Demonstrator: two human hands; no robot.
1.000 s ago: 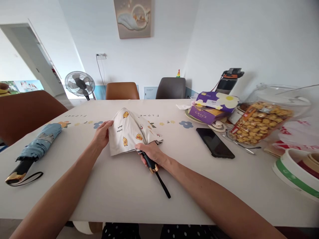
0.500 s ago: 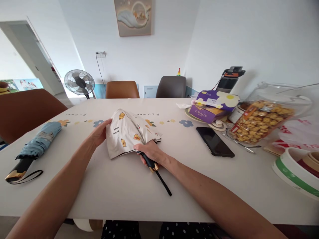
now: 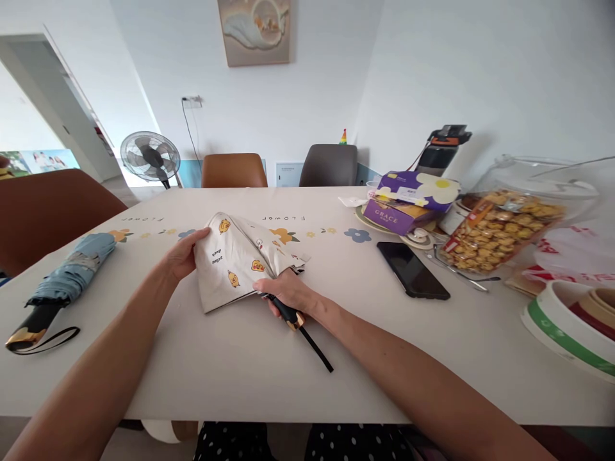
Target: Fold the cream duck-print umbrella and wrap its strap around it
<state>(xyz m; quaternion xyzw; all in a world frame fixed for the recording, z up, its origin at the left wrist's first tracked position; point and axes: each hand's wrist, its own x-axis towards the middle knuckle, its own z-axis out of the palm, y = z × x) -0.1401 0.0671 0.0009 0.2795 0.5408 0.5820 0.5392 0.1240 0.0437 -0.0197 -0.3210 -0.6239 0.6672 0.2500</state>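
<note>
White umbrella (image 3: 233, 256) between grips, right grip (image 3: 283, 291) wrapped around its handle (image 3: 291, 315), left grip (image 3: 185, 255) pinching its cloth's left edge

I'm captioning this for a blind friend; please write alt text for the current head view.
A person's right grip holds the black handle of a cream duck-print umbrella, while the left grip holds its loose canopy. On the white table: a folded blue umbrella to the left, a phone and snack jar to the right.
</note>
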